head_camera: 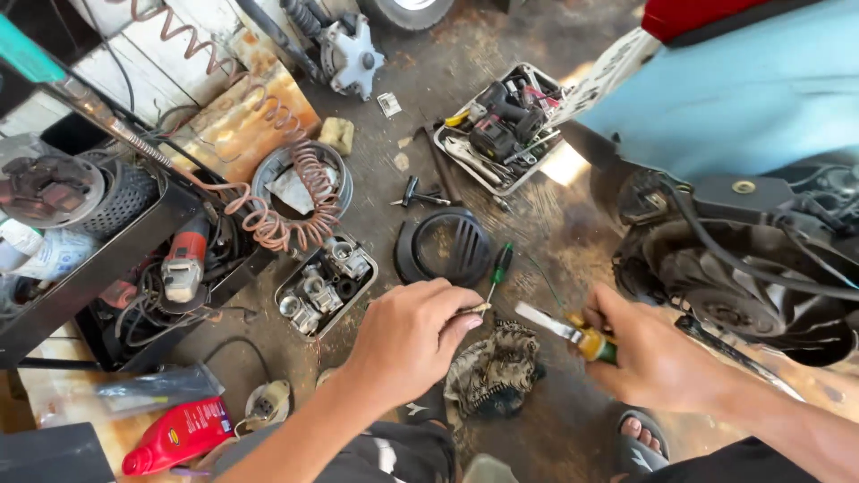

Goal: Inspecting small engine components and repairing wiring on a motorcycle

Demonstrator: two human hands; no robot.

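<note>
My left hand (407, 344) pinches a small metal part (474, 310) between thumb and fingertips, just above a dirty patterned rag (497, 368) on the floor. My right hand (649, 358) grips a tool with a yellow and green handle (595, 344); its flat metal blade (541, 319) points left toward the small part, a short gap away. A green-handled screwdriver (499, 268) lies on the floor just beyond both hands, next to a black round slatted cover (446, 246).
An exposed scooter engine (743, 277) with black hoses sits at right under pale blue bodywork (734, 98). Trays of tools (501, 125) and of metal parts (324, 284) lie on the oily floor. An orange coiled air hose (286, 188), a red oil bottle (179, 434) and my sandalled foot (640, 438) are nearby.
</note>
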